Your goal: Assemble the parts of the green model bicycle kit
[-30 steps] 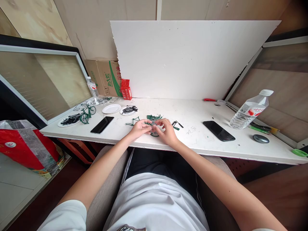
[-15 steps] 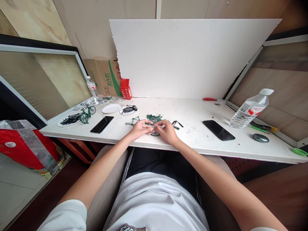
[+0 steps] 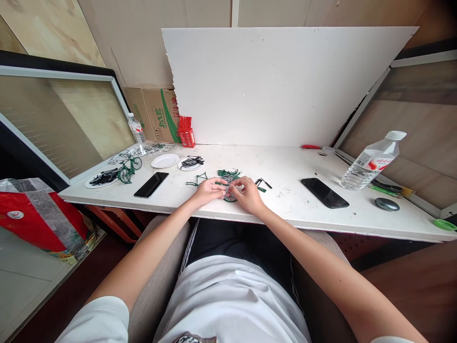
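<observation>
My left hand (image 3: 209,189) and my right hand (image 3: 247,193) meet near the front edge of the white table (image 3: 285,209). Both pinch a small green model-bicycle assembly (image 3: 228,188) with a spoked wheel between their fingertips. Loose green parts (image 3: 228,173) lie just behind the hands. A green frame piece (image 3: 197,181) lies to the left of my left hand. Small dark pieces (image 3: 262,184) rest to the right of my right hand.
A finished green model bicycle (image 3: 129,167), paper plates (image 3: 165,161) with parts (image 3: 192,162) and a black phone (image 3: 151,185) lie left. Another phone (image 3: 324,193), a water bottle (image 3: 371,161), a grey mouse-like object (image 3: 387,205) sit right. A white board (image 3: 282,85) stands behind.
The hands stay in place; fingers shift slightly on the small assembly. The view has drifted a little.
</observation>
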`<state>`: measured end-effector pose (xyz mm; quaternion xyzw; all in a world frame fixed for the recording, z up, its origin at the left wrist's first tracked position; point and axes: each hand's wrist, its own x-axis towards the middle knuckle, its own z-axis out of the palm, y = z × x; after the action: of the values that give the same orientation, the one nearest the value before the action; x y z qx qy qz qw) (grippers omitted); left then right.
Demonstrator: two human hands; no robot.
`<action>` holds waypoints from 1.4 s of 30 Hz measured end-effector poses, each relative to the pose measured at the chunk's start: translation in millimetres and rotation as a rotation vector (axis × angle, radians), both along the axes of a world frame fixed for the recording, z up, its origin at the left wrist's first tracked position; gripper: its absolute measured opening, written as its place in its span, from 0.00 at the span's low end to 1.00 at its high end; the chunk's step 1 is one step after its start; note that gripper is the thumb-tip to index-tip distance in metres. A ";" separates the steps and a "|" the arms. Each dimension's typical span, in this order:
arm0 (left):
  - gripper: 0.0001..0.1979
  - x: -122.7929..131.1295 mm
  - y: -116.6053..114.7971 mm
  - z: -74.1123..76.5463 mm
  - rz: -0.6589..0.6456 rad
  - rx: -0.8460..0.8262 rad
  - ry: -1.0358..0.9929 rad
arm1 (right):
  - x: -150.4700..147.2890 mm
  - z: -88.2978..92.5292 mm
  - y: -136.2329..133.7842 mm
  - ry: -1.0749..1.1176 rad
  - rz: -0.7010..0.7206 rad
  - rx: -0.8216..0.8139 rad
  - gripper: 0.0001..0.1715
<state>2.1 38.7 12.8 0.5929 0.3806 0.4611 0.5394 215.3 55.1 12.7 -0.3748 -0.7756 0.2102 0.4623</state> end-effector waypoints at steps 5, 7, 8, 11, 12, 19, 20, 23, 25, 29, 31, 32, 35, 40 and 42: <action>0.28 -1.2 2.7 -4.1 -0.017 0.012 -0.015 | 0.2 -1.0 0.5 0.007 0.007 0.009 0.13; 0.28 -1.3 3.0 -4.6 -0.017 0.013 -0.017 | 0.3 -1.0 0.1 0.012 0.009 0.008 0.13; 0.29 -1.3 3.0 -4.7 -0.015 0.012 -0.018 | 0.4 -0.9 -0.2 0.014 0.012 0.007 0.12; 0.29 -1.2 3.2 -4.9 -0.012 0.013 -0.021 | 0.3 -0.1 -1.5 0.016 0.031 0.009 0.10; 0.29 -1.2 3.3 -5.1 -0.011 0.014 -0.021 | 0.2 0.2 -2.0 0.015 0.039 0.013 0.10; 0.28 -0.9 3.0 -5.0 -0.001 0.015 -0.009 | -0.7 2.6 -4.2 0.004 0.043 0.072 0.08; 0.28 -0.7 2.7 -4.5 -0.003 0.015 -0.009 | -0.7 2.7 -4.3 0.007 0.044 0.072 0.07; 0.28 -0.4 1.7 -3.3 -0.009 0.019 -0.010 | -0.9 2.9 -4.8 0.023 0.045 0.056 0.05; 0.28 -0.4 1.3 -2.8 -0.009 0.018 -0.015 | -1.0 3.0 -5.1 0.035 0.042 0.042 0.04; 0.28 -0.6 0.9 -2.5 -0.004 0.017 -0.026 | -1.3 2.8 -4.9 0.051 0.043 0.017 0.02; 0.28 -0.8 1.1 -2.7 -0.002 0.016 -0.026 | -1.4 2.6 -4.6 0.059 0.047 0.003 0.02; 0.28 -1.0 1.2 -2.9 -0.001 0.016 -0.025 | -1.5 2.4 -4.3 0.064 0.048 -0.006 0.03; 0.28 -1.8 2.0 -4.0 0.007 0.015 -0.021 | -1.5 1.8 -2.8 0.080 0.062 -0.038 0.05; 0.29 -2.5 2.4 -5.1 -0.001 0.008 -0.024 | -1.0 1.2 0.3 0.097 0.113 -0.106 0.07; 0.29 -2.1 2.1 -5.1 -0.008 0.005 -0.028 | -0.7 0.9 0.8 0.103 0.131 -0.132 0.08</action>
<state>0.0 40.7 7.7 0.5892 0.3695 0.4682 0.5451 214.6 55.9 13.6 -0.3418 -0.7580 0.3097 0.4613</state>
